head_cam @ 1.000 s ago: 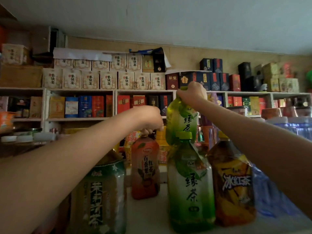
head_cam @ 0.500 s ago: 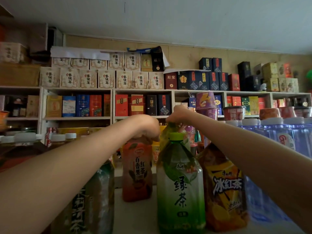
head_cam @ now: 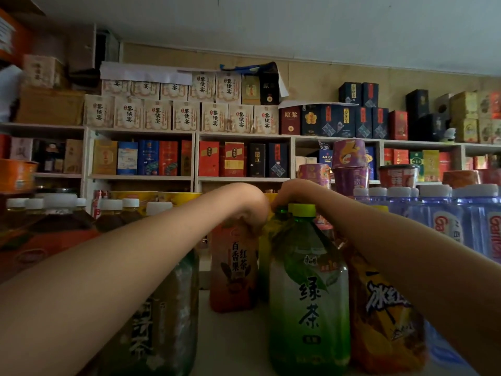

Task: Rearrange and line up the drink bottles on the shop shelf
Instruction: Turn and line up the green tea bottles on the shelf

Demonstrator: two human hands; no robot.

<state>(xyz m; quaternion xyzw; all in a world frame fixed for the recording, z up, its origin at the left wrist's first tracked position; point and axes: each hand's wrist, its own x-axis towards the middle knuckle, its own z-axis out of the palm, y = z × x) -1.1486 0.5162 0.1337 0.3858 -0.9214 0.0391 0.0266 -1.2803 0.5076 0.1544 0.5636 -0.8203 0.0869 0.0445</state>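
Front green tea bottle [head_cam: 309, 294]: clear green plastic, lime cap, leaf-print label, stood upright on white shelf [head_cam: 230, 337] between red tea bottle [head_cam: 233, 270] and iced tea bottle [head_cam: 379, 308]. Rear green tea bottle [head_cam: 279, 217] stood just behind it, mostly hidden. Left hand [head_cam: 252, 202] curled over red tea bottle's top. Right hand [head_cam: 295, 192] clamped on rear green tea bottle's cap. Hands almost touched. One second earlier right hand held that bottle high above row; since lowered into line.

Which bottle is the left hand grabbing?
The red-orange bottle: the left hand grips its top. The right hand holds the rear green bottle, behind the lime-capped one.
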